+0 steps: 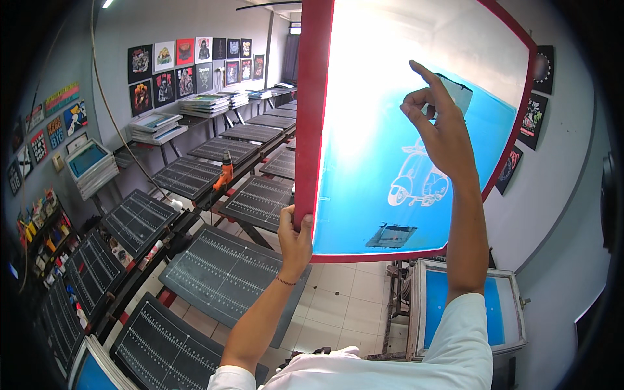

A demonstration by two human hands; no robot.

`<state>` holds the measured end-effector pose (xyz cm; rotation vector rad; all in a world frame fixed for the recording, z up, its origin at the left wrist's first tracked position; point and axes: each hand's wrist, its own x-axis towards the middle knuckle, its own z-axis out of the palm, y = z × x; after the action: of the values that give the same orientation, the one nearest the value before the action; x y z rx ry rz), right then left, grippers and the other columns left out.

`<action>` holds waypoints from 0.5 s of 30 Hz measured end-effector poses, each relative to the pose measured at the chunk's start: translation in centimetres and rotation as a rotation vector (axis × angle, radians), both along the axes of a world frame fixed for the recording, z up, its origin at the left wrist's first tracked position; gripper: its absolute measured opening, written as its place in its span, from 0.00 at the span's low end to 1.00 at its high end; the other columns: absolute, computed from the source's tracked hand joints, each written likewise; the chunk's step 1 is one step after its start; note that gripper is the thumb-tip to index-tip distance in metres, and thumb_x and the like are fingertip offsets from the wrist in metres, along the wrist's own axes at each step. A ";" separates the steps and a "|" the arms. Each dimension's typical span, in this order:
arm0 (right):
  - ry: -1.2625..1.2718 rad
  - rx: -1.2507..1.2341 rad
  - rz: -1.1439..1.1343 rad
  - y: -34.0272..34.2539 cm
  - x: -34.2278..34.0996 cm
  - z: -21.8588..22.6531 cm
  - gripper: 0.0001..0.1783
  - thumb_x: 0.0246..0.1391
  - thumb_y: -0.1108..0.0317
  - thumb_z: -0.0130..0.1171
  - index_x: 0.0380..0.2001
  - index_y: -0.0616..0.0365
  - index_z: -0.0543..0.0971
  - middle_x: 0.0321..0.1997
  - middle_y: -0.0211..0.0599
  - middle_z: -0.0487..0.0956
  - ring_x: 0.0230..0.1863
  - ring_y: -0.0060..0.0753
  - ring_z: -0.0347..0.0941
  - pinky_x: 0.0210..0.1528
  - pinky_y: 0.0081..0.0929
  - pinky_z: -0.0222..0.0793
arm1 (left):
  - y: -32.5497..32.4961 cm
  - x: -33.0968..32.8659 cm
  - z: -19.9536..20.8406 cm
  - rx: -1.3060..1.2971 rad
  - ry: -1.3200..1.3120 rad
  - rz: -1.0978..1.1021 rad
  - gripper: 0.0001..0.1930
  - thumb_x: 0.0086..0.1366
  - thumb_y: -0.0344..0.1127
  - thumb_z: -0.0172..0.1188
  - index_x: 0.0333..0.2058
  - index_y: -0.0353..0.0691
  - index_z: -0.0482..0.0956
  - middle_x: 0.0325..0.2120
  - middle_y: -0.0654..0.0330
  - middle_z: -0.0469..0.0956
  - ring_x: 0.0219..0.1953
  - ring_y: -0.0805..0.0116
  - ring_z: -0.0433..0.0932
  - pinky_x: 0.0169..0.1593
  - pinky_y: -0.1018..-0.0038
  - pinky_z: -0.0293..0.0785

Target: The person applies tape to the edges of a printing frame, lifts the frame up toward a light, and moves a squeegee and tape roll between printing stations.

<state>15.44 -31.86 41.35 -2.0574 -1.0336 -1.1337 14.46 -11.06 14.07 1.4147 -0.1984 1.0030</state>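
Note:
A screen-printing screen with a red frame (308, 117) stands raised before me, its mesh lit from behind. Most of the mesh carries a blue coating (364, 162); the top part is pale and glaring. A light scooter design (419, 179) shows in the blue. My left hand (296, 240) is closed around the frame's lower left side. In front of the mesh is my right hand (445, 133), index finger stretched up and left, other fingers partly bent, nothing seen in it. A dark-edged patch (460, 94) lies partly behind that hand. Another dark patch (391, 236) sits near the lower edge.
Rows of dark printing boards (231, 276) with white markings fill the left and middle. An orange heat gun (225, 172) stands among them. Stacked screens (156, 128) lie at the back, and more framed screens (517, 305) stand at lower right. Prints (185, 52) hang on the wall.

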 end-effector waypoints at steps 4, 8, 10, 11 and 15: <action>-0.048 -0.019 -0.075 0.0 0.2 0.0 0.29 0.60 0.66 0.57 0.64 0.50 0.66 0.35 0.33 0.81 0.41 0.31 0.77 0.57 0.38 0.66 | -0.3 0.1 0.2 -0.011 -0.026 0.003 0.28 0.67 0.59 0.56 0.42 0.34 0.70 0.32 0.62 0.72 0.33 0.77 0.71 0.37 0.77 0.71; -0.078 -0.007 -0.063 0.2 0.7 -0.1 0.29 0.60 0.66 0.57 0.64 0.50 0.66 0.36 0.32 0.82 0.40 0.31 0.77 0.55 0.37 0.68 | -0.3 -0.2 0.3 -0.004 -0.016 0.010 0.28 0.66 0.59 0.56 0.41 0.34 0.70 0.31 0.63 0.72 0.32 0.78 0.71 0.37 0.78 0.70; -0.073 0.001 -0.060 0.3 0.8 -0.1 0.28 0.60 0.66 0.57 0.64 0.50 0.67 0.36 0.32 0.82 0.40 0.31 0.77 0.53 0.36 0.70 | -0.2 -0.1 0.2 0.001 -0.013 0.015 0.28 0.66 0.59 0.56 0.41 0.34 0.70 0.30 0.63 0.72 0.32 0.78 0.70 0.37 0.78 0.70; -0.064 -0.001 -0.062 0.4 0.8 -0.1 0.28 0.60 0.66 0.57 0.64 0.50 0.67 0.36 0.32 0.82 0.40 0.30 0.76 0.52 0.35 0.70 | -0.3 -0.2 0.2 -0.001 -0.011 0.013 0.28 0.66 0.59 0.56 0.41 0.34 0.70 0.31 0.63 0.72 0.32 0.78 0.70 0.37 0.78 0.70; -0.076 -0.001 -0.077 0.4 1.1 0.0 0.29 0.59 0.67 0.59 0.63 0.50 0.67 0.36 0.32 0.82 0.38 0.30 0.76 0.50 0.34 0.71 | -0.4 -0.2 0.3 -0.016 -0.016 0.000 0.27 0.66 0.58 0.57 0.41 0.34 0.70 0.31 0.63 0.72 0.32 0.79 0.70 0.36 0.79 0.70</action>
<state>16.55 -31.47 41.32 -2.0849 -0.9989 -1.2588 14.21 -11.42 14.37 1.3927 -0.2016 1.0141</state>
